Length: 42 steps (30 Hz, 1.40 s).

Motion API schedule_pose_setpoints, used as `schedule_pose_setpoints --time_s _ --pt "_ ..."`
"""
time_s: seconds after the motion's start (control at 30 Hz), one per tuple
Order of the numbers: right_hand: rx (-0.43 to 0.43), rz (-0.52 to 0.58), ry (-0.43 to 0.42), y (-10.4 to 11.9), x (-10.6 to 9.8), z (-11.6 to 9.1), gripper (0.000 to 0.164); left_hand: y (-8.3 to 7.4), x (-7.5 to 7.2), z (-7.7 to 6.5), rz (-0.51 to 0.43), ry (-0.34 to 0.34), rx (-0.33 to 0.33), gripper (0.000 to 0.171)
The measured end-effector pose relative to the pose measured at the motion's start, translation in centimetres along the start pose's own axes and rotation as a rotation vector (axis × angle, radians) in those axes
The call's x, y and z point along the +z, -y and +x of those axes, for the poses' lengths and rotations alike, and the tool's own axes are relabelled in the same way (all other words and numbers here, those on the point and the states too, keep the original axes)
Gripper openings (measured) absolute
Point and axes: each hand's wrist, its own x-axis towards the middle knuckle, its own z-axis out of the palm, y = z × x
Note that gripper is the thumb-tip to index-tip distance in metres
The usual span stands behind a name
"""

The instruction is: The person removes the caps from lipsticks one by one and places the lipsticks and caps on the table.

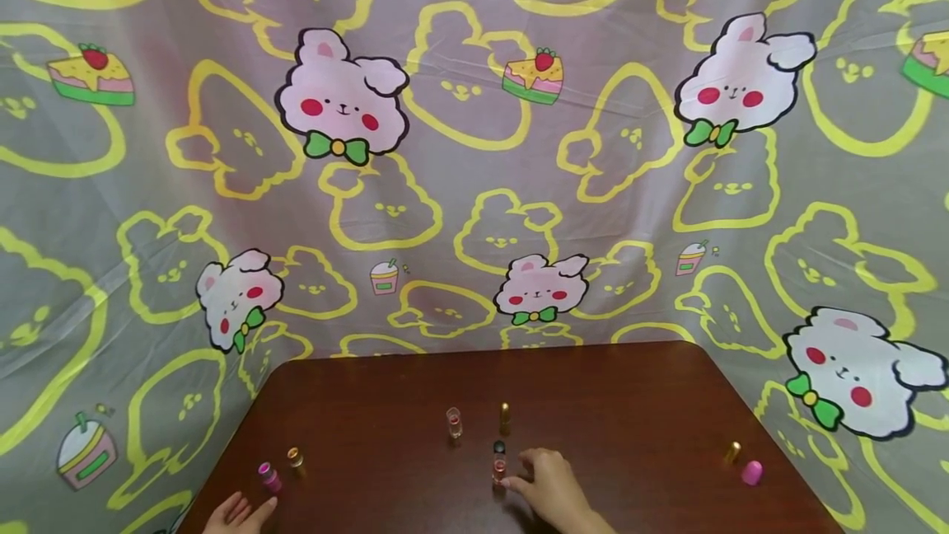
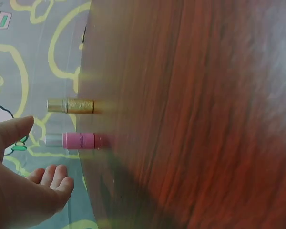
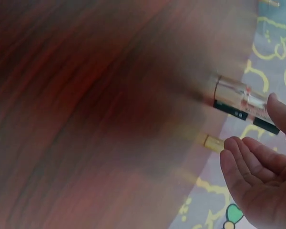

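In the head view, a clear lipstick tube with a red core (image 1: 500, 468) stands at the table's near middle. My right hand (image 1: 552, 489) is at its right side, thumb tip close to it and fingers apart; contact is uncertain. A black-topped lipstick (image 1: 499, 447) stands just behind, its black body (image 3: 231, 109) beside the clear tube (image 3: 229, 90) in the right wrist view. Another clear tube (image 1: 455, 425) and a gold one (image 1: 505, 417) stand farther back. My left hand (image 1: 239, 515) holds nothing, near an uncapped pink lipstick (image 2: 80, 140) and a gold lipstick (image 2: 80, 105).
Toward the right edge of the brown table (image 1: 630, 402) stand a gold cap (image 1: 733, 452) and a pink cap (image 1: 752, 473). A grey patterned cloth (image 1: 445, 163) hangs around the table's back and sides.
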Motion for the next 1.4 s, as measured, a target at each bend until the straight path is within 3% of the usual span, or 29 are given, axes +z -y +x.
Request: schedule_pose_setpoints --time_s 0.13,0.33,0.43,0.6,0.87,1.0,1.4 --pt "0.024 0.005 -0.022 0.3 0.8 0.3 0.043 -0.3 0.9 -1.4 -0.080 -0.025 0.104 0.096" --pt "0.038 0.021 -0.046 0.7 1.8 0.6 0.030 -1.1 3.2 -4.4 -0.067 -0.122 0.295 0.072" --pt "0.045 0.039 -0.044 0.8 2.1 0.7 0.027 -1.5 4.6 -5.3 -0.046 -0.150 0.328 0.062" --pt "0.031 0.036 -0.075 0.9 2.4 0.7 0.022 -2.0 6.8 -6.3 0.012 -0.102 0.341 0.057" --pt "0.004 0.039 -0.098 1.1 2.6 0.5 0.016 -2.3 10.2 -7.2 0.023 -0.037 0.446 0.049" --pt "0.003 0.029 -0.099 1.1 2.5 0.4 0.015 -2.6 11.7 -7.8 0.015 0.008 0.452 0.048" --pt "-0.020 0.056 -0.087 1.2 1.8 -0.1 0.015 -3.0 14.8 -9.3 -0.003 0.152 0.505 0.048"
